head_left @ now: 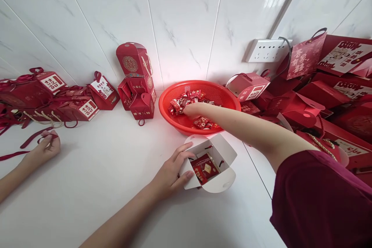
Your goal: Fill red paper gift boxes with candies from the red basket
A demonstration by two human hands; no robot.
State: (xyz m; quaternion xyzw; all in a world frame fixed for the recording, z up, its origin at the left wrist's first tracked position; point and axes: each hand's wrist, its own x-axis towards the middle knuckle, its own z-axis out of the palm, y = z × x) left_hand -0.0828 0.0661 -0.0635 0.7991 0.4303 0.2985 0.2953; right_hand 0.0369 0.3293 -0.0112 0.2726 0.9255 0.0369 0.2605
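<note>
My left hand (176, 170) grips the left side of an open box (222, 180), white inside, with its flaps spread. Inside the box lie a dark red packet (207, 166) and a smaller bright red packet (200, 175). A red plastic basket (165, 114) stands just behind the box, against the tiled wall, holding many small red-wrapped sweets (200, 122). My right hand (192, 111) reaches down into the basket among the sweets. Its fingertips are hidden there, so what it holds, if anything, does not show.
Another person's hand (49, 145) holds a dark red ribbon (35, 137) at the left. Red gift boxes (77, 106) pile up behind it. More boxes are stacked (138, 85) left of the basket and heaped (325, 97) at the right, below a power strip (266, 50).
</note>
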